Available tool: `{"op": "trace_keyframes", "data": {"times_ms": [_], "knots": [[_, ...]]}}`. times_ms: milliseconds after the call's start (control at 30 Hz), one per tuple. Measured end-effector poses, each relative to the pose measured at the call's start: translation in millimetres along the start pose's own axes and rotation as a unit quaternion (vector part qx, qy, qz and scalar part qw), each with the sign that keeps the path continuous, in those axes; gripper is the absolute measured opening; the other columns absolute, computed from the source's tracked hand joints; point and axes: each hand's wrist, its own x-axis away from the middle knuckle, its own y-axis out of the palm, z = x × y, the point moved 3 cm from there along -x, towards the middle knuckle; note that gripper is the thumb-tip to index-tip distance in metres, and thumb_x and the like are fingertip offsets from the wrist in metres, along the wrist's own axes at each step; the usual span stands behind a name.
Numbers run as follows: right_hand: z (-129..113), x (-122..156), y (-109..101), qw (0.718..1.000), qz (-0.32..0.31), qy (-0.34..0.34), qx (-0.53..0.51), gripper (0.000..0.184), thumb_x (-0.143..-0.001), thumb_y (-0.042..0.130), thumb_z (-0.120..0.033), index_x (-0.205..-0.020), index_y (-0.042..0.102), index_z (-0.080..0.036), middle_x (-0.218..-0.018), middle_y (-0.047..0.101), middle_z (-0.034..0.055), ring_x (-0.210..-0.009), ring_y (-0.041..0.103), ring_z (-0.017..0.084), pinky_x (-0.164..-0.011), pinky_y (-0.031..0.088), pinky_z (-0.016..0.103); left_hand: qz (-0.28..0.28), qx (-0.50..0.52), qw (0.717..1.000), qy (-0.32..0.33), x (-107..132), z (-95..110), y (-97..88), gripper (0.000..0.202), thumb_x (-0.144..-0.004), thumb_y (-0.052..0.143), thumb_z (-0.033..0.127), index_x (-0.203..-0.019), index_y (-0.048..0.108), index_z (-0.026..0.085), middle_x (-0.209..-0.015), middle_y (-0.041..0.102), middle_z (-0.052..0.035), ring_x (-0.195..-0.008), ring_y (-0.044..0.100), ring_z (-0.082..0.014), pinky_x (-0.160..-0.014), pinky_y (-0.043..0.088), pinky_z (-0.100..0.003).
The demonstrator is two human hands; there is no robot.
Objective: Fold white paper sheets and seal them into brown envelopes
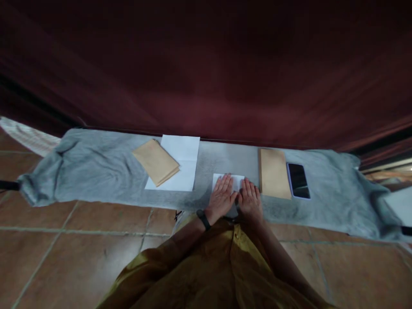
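Both palms lie side by side on a small piece of white paper [237, 183] near the front edge of a narrow cloth-covered surface. My left hand [221, 194] rests flat with its fingers stretched forward over the paper's left part. Over the right part my right hand [250, 199] lies flat too, its fingers extended and thumb close to the other thumb. The hands cover much of the paper, so its lower edge is hidden. Just right of my right hand is a stack of brown envelopes [274, 174].
A dark-screened phone [298, 180] lies right of that stack. To the left, several brown envelopes [155, 162] rest askew on larger white sheets [185, 161]. Grey cloth [96, 167] covers the narrow surface, bunched at both ends. Behind it hangs a dark red curtain [206, 86].
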Motion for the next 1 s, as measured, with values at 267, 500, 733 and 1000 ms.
{"op": "trace_keyframes", "data": {"times_ms": [267,500,733,1000], "knots": [[0,0,-4,1.000,-0.016,0.005,-0.001,0.055,-0.105,0.032,-0.024,-0.158,0.037,-0.009,-0.163,0.039,0.0163,-0.150,0.035,0.031,-0.122,0.027,0.051,-0.001,0.000,1.000,0.000,-13,6,12.3,0.067,-0.105,0.034,0.047,-0.158,0.032,0.007,-0.166,0.032,-0.0165,-0.157,0.023,-0.0250,-0.128,0.022,-0.047],[-12,-9,-4,0.999,-0.010,0.024,-0.033,0.053,-0.107,0.032,-0.029,-0.152,0.044,-0.005,-0.157,0.046,0.0207,-0.147,0.041,0.032,-0.120,0.030,0.053,0.009,-0.026,0.998,-0.048,-8,-18,7.5,0.059,-0.104,0.036,0.033,-0.158,0.034,0.007,-0.167,0.029,-0.0175,-0.156,0.025,-0.0279,-0.126,0.026,-0.050],[-22,-16,5,0.999,-0.010,0.006,-0.041,0.052,-0.108,0.035,-0.034,-0.154,0.044,-0.010,-0.158,0.046,0.0173,-0.148,0.041,0.029,-0.120,0.030,0.051,0.003,-0.025,0.999,-0.028,-8,-18,7.7,0.056,-0.102,0.041,0.026,-0.158,0.038,0.020,-0.169,0.025,-0.0156,-0.156,0.024,-0.0305,-0.125,0.027,-0.054],[-9,-30,10,0.999,-0.024,0.037,-0.013,0.056,-0.107,0.037,-0.035,-0.156,0.041,-0.007,-0.161,0.040,0.0172,-0.149,0.039,0.029,-0.123,0.026,0.048,0.010,-0.025,0.999,-0.041,-9,-17,9.9,0.057,-0.103,0.038,0.031,-0.157,0.038,0.014,-0.167,0.028,-0.0161,-0.156,0.025,-0.0292,-0.126,0.026,-0.054]]}}
